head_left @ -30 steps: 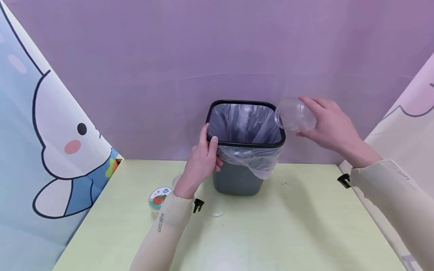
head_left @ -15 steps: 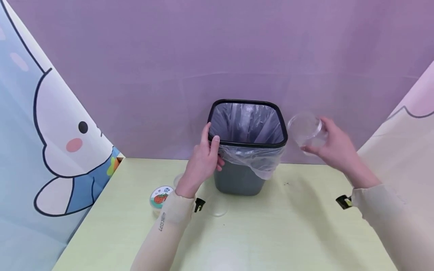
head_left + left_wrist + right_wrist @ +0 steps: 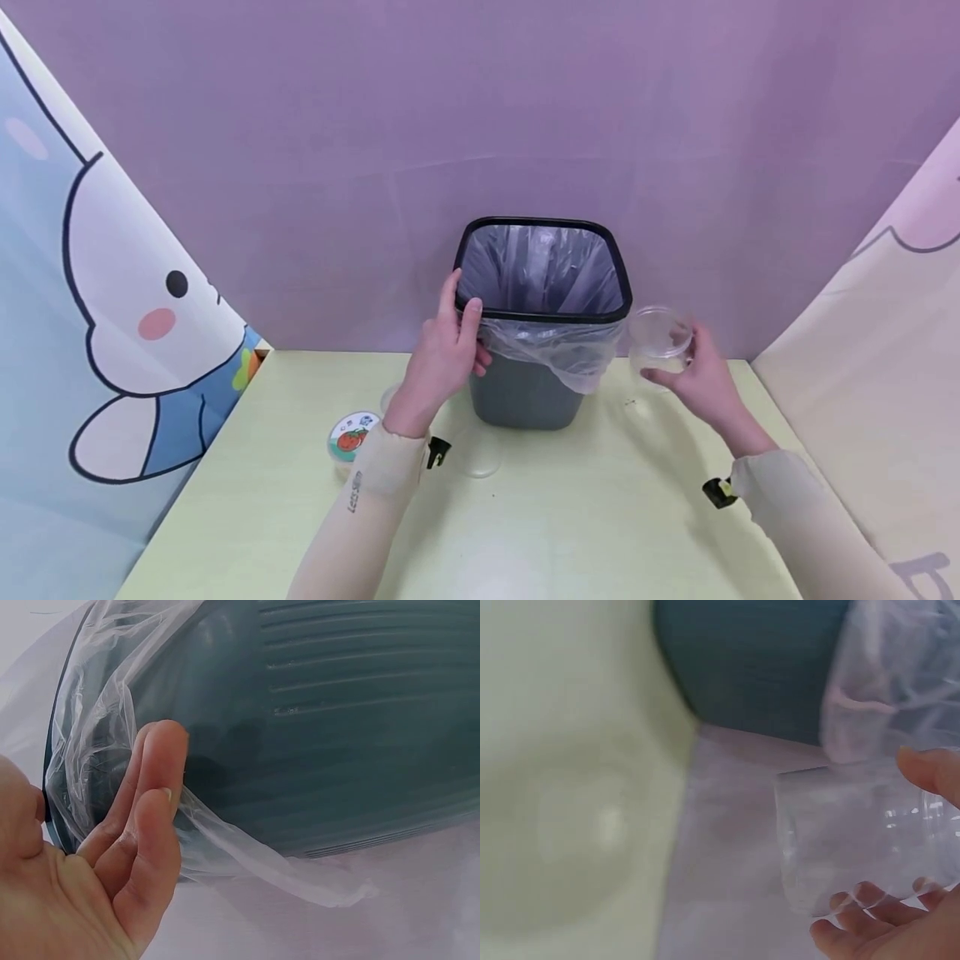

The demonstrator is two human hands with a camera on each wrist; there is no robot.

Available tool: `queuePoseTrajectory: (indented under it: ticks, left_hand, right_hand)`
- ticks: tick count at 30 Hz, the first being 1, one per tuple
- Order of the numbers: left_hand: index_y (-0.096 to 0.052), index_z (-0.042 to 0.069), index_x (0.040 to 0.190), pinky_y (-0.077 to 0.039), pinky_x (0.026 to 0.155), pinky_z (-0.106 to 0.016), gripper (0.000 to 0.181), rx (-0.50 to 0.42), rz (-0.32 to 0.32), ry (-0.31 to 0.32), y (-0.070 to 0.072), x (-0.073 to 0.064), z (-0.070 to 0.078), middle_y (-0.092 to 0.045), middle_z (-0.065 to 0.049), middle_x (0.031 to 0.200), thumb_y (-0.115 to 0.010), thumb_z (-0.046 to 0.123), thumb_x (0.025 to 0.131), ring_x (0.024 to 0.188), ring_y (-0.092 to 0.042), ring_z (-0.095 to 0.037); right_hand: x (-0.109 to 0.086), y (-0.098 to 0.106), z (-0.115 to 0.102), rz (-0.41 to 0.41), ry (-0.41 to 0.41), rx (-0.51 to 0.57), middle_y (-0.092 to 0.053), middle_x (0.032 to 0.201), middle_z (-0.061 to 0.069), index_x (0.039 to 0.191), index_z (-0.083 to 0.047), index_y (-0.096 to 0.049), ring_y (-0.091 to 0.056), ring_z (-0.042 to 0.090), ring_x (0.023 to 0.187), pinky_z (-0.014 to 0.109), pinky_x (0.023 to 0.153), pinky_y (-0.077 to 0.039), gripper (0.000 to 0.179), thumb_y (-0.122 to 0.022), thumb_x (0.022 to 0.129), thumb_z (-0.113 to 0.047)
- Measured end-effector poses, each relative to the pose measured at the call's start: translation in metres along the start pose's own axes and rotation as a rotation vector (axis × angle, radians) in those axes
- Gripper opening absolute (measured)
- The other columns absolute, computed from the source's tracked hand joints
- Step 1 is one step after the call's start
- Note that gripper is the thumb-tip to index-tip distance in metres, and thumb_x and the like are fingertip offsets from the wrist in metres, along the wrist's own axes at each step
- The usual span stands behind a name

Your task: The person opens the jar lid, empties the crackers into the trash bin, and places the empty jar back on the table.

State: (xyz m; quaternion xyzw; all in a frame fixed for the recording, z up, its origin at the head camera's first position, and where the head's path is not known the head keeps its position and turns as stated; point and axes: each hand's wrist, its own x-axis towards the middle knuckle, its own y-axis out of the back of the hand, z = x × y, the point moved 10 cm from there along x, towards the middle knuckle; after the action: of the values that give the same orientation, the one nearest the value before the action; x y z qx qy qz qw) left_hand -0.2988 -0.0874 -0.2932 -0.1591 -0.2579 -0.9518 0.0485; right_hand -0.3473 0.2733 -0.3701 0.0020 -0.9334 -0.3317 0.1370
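Note:
A dark grey-green trash can (image 3: 527, 392) with a black rim and a clear plastic liner (image 3: 543, 267) stands against the back wall. My left hand (image 3: 444, 354) holds its rim at the near left corner. In the left wrist view several fingers (image 3: 154, 817) of that hand lie along the can's outside, over the liner's folded edge. To the can's right, my right hand (image 3: 705, 383) grips a clear plastic jar (image 3: 658, 337), upright with its mouth up. The right wrist view shows the jar (image 3: 855, 832) between thumb and fingers, with nothing visible inside.
Left of the can, partly behind my left arm, sits a small tub (image 3: 351, 437) with a tomato picture on its lid. A clear round lid (image 3: 480, 457) lies before the can on the pale yellow table (image 3: 570, 517). Another clear round piece (image 3: 388, 398) is half hidden by my left wrist.
My right hand has brought the jar down from beside the can's rim towards the table, turning it from tipped sideways to upright. The left hand has stayed on the rim.

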Motion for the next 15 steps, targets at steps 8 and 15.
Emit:
queuePoseTrajectory:
  ticks: [8, 15]
  left_hand:
    - [-0.012, 0.026, 0.159, -0.052, 0.060, -0.036, 0.075, 0.001, -0.010, 0.000, 0.000, 0.000, 0.000, -0.065, -0.002, 0.059, -0.028, 0.068, 0.099, 0.050, -0.066, -0.026]
    - [-0.011, 0.027, 0.159, -0.052, 0.063, -0.036, 0.076, 0.005, -0.008, 0.001, 0.000, 0.000, -0.001, -0.065, -0.002, 0.058, -0.027, 0.069, 0.098, 0.050, -0.065, -0.025]
  right_hand:
    - [-0.011, -0.037, 0.039, -0.036, -0.089, 0.077, -0.038, 0.149, 0.030, 0.151, 0.002, -0.015, -0.037, 0.051, 0.132, 0.063, 0.105, -0.034, 0.101, -0.084, 0.081, -0.022]
    - [-0.021, -0.063, 0.064, -0.048, -0.149, 0.179, -0.038, 0.150, 0.028, 0.152, 0.000, -0.014, -0.035, 0.047, 0.136, 0.059, 0.109, -0.031, 0.100, -0.083, 0.082, -0.020]
